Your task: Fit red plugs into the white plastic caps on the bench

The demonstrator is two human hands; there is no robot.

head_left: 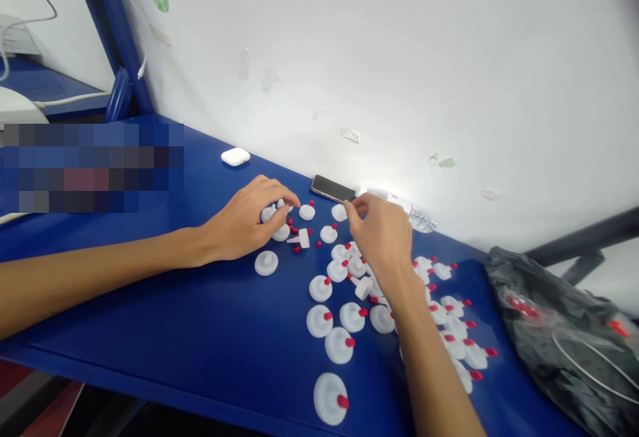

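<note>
My left hand is over a few white nozzle caps without red tips, its thumb and index finger apart. Beside its fingertips lie small loose red tips and a white nozzle cap on its side. My right hand is pinched at the fingertips next to a white cap; what it grips, if anything, is hidden. Several white caps with red tips stand on the blue table around and below my right wrist. One cap without a red tip sits below my left hand.
Against the white wall lie a phone, a clear plastic bottle and a white earbud case. A black plastic bag covers the right end of the blue table. A white cable hangs at the upper left.
</note>
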